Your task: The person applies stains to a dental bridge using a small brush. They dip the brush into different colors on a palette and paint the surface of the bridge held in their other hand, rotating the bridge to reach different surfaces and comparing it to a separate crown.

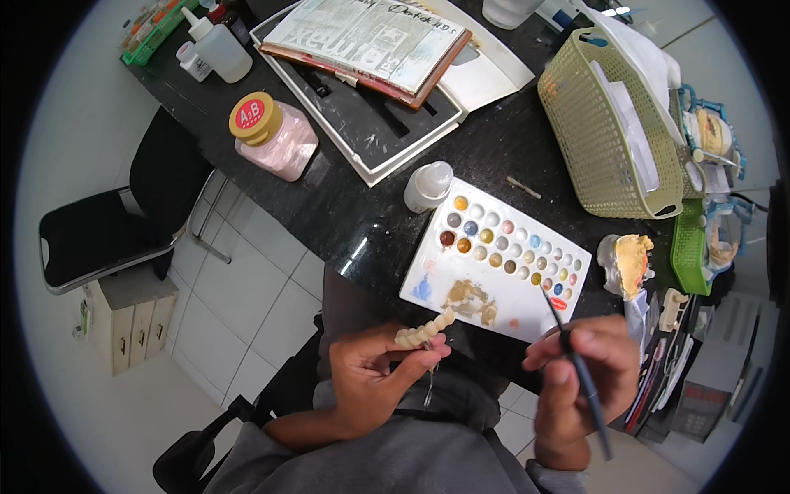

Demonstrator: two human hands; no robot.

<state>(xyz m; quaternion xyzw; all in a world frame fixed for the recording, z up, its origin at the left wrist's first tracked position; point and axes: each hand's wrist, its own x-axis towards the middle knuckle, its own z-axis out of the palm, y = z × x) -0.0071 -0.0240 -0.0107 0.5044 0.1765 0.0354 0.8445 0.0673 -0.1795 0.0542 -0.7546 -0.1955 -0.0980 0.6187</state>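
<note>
Nearest, the left hand point(370, 375) pinches a curved row of cream teeth point(424, 331), long axis running from near-left up to far-right, far end aimed at the white palette point(527, 317). The right hand point(584, 366) has fingers closed around a thin brush point(576, 362), tip pointing far-left at the palette's colour wells. Beyond, a dark glossy worktop point(370, 206), a pink-filled jar point(276, 136), a woven basket point(592, 132). White floor tiles lie left.
</note>
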